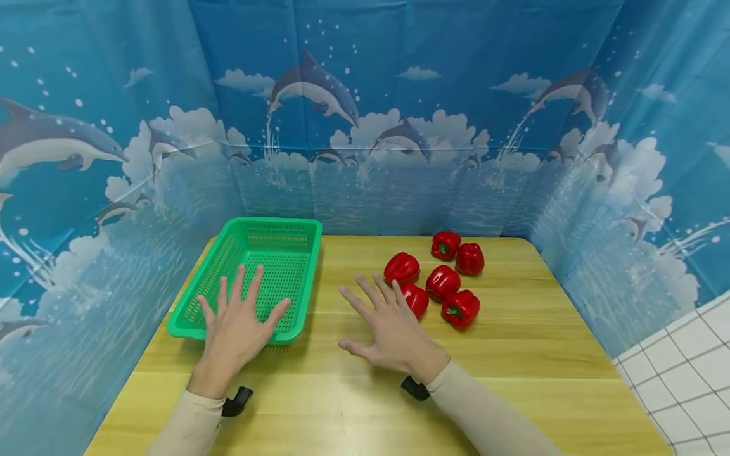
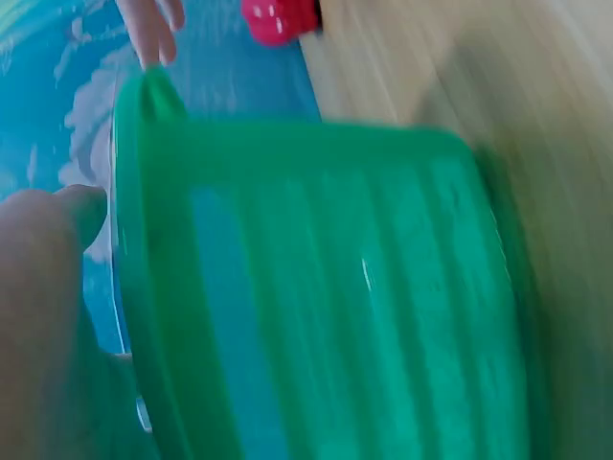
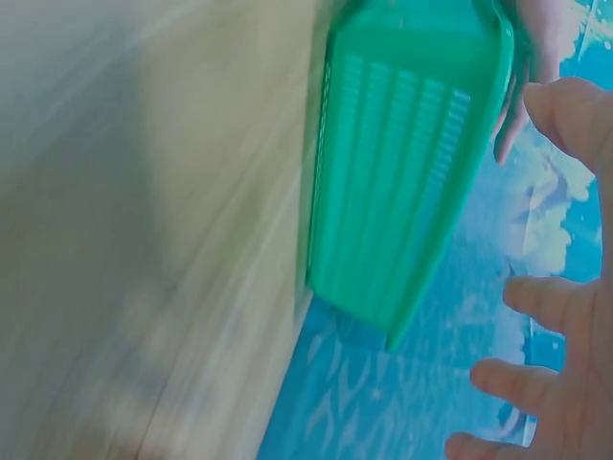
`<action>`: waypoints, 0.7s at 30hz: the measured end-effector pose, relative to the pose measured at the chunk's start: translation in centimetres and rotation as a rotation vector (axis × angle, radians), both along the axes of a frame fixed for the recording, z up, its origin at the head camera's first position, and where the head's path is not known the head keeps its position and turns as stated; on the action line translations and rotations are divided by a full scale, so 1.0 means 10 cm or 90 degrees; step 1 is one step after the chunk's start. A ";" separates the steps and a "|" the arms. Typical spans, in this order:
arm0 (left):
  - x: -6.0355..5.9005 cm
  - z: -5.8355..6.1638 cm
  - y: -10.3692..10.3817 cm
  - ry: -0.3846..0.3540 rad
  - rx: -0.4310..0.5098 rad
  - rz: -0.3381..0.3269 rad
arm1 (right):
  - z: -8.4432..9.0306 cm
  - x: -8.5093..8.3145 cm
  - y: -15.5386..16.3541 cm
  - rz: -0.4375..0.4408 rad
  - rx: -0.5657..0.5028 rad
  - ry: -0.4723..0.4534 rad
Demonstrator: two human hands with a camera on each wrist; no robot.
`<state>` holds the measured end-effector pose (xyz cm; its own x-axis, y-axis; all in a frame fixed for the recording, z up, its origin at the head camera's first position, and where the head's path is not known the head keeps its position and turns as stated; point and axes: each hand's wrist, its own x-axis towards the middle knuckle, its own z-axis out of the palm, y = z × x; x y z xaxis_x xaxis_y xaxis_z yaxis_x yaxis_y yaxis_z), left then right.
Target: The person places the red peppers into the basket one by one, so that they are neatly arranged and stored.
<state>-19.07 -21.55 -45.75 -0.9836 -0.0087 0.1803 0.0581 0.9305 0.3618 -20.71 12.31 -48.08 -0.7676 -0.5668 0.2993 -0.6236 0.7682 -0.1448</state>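
Note:
My left hand (image 1: pixel 239 329), fingers spread, hovers over the near end of a green plastic basket (image 1: pixel 310 278) with slotted sides, which has nothing in it. To the right, my right hand (image 1: pixel 393 332) is held palm down above the table with its fingers spread too. Its fingertips overlap the nearest of several red bell peppers (image 1: pixel 461 309) in the head view and partly hide that one. Neither hand holds anything. In the left wrist view the basket's wall (image 2: pixel 326 287) fills the middle, and the right wrist view shows its long side (image 3: pixel 402 192).
The wooden table (image 1: pixel 353 405) carries the basket at left and the loose peppers at right centre. A blue dolphin-print curtain (image 1: pixel 371 190) hangs round its back and sides. White tiles (image 1: pixel 678 373) show at the far right.

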 end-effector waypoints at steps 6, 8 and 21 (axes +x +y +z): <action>0.09 -0.04 -0.38 0.001 0.009 0.041 | 0.00 0.01 -0.23 0.044 0.007 -0.003; 0.11 -0.07 -0.48 0.003 0.010 0.054 | 0.00 0.01 -0.30 0.055 0.015 -0.005; 0.12 -0.12 -0.80 -0.049 -0.013 0.076 | -0.03 0.05 -0.60 0.160 0.005 -0.049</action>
<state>-17.88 -29.55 -46.97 -0.9868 -0.1228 0.1057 -0.0799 0.9364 0.3416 -20.22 6.28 -48.41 -0.6225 -0.7449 0.2401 -0.7826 0.5915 -0.1941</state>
